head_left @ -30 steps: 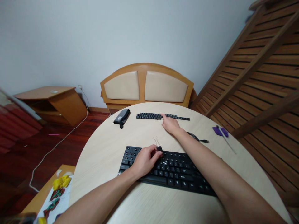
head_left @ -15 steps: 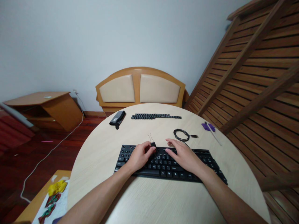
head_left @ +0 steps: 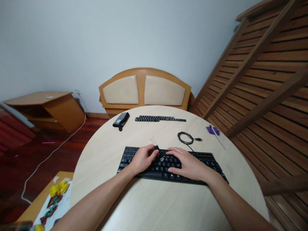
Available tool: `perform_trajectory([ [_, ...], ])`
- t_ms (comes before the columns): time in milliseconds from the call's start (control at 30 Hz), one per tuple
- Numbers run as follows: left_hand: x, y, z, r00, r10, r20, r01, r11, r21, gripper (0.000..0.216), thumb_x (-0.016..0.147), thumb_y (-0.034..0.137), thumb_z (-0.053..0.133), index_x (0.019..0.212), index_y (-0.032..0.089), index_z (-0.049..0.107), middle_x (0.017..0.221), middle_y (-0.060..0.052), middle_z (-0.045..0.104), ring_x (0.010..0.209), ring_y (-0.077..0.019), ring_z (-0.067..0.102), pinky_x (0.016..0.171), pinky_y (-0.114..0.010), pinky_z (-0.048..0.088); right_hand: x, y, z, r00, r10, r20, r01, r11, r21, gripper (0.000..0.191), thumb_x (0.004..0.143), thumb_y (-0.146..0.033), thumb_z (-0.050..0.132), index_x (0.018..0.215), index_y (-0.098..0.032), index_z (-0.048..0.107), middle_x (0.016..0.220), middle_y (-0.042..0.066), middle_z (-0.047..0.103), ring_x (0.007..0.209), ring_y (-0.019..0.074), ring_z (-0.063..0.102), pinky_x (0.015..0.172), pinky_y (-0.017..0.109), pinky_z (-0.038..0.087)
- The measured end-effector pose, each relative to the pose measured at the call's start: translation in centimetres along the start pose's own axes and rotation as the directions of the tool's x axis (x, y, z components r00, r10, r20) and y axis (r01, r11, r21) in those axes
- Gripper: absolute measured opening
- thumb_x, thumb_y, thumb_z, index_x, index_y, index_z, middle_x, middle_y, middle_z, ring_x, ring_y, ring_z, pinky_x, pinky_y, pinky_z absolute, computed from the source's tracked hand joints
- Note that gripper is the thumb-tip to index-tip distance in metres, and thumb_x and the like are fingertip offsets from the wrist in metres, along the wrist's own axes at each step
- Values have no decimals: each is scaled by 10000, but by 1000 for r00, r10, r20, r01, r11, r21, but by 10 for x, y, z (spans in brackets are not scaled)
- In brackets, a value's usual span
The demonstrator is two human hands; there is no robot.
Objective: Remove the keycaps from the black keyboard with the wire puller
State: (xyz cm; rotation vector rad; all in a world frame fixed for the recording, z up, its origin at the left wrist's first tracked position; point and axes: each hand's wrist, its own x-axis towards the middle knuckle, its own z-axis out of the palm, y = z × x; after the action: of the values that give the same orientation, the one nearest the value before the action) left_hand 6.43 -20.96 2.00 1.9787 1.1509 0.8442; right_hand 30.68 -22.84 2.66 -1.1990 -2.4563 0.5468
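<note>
One black wire-ended tool [head_left: 156, 147] is pinched in the left hand [head_left: 142, 158] over the keyboard [head_left: 151, 174], toward the table's [head_left: 149, 205] near edge; the right hand [head_left: 190, 163] spreads wide there. Key pulling seems in hand, with loose keycaps [head_left: 154, 118] near the far edge; another pull calls for seating the tool. Legends and any pouch [head_left: 123, 118] print are unreadable.

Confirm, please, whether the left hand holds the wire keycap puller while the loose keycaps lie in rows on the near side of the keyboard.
Not quite: the head view shows the loose keycaps in rows beyond the keyboard; the left hand does hold the wire keycap puller.
</note>
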Motion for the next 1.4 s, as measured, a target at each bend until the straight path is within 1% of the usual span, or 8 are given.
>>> perform_trajectory([
  [133,0,2,0,1000,18,1,-18,1000,-3,287,950,353,503,811,150,651,753,-20,682,708,-165,597,665,-256,423,1,-2,0,1000,-1,-11,1,1000,7,459,805,-459,702,1197,-247,592,1373,85,539,1280,260,483,1087,432,382],
  [267,0,3,0,1000,28,13,-28,999,-31,290,947,362,512,835,149,673,788,-25,701,727,-169,603,683,-257,430,1,-6,1,1000,9,-11,-8,998,64,398,804,-433,707,1133,-243,588,1379,90,526,1285,255,480,1080,427,389],
  [500,-1,4,-3,999,18,27,-18,1000,-6,282,951,365,505,867,159,679,796,-32,708,715,-173,609,674,-256,435,4,-11,6,1000,-14,-18,16,995,103,362,804,-409,712,1106,-249,593,1386,86,518,1292,253,472,1080,428,385],
  [633,-3,8,-3,999,35,22,-36,998,47,280,953,359,501,842,165,670,770,-31,700,695,-174,601,667,-260,432,6,-12,13,998,-42,-50,46,995,91,369,796,-405,719,1102,-242,592,1365,90,539,1283,258,474,1073,432,386],
  [833,-2,7,-1,999,31,14,-32,997,64,284,953,359,494,828,165,659,744,-27,681,662,-169,572,636,-258,409,7,-13,16,998,-36,-56,39,998,56,381,788,-411,728,1105,-246,595,1371,83,541,1287,254,470,1069,430,386],
  [1033,-5,8,2,995,78,58,-87,983,162,286,949,343,497,738,176,592,667,-1,598,628,-155,521,597,-252,355,9,-15,16,997,-38,-74,42,998,51,309,861,-398,656,1121,-235,619,1352,94,564,1276,252,489,1071,435,394],
  [1233,-8,11,5,982,155,111,-177,958,226,237,962,332,483,810,192,599,779,-25,639,723,-174,569,671,-257,390,10,-16,21,994,-38,-106,40,999,15,246,880,-384,639,1068,-226,644,1329,95,587,1254,256,508,1069,446,400],
  [1400,-6,8,5,990,113,81,-126,974,187,234,963,317,478,799,190,587,748,-16,646,692,-170,575,649,-254,393,10,-18,22,991,-38,-126,37,999,-13,259,879,-384,640,1079,-221,651,1323,94,594,1251,260,509,1070,449,398],
])
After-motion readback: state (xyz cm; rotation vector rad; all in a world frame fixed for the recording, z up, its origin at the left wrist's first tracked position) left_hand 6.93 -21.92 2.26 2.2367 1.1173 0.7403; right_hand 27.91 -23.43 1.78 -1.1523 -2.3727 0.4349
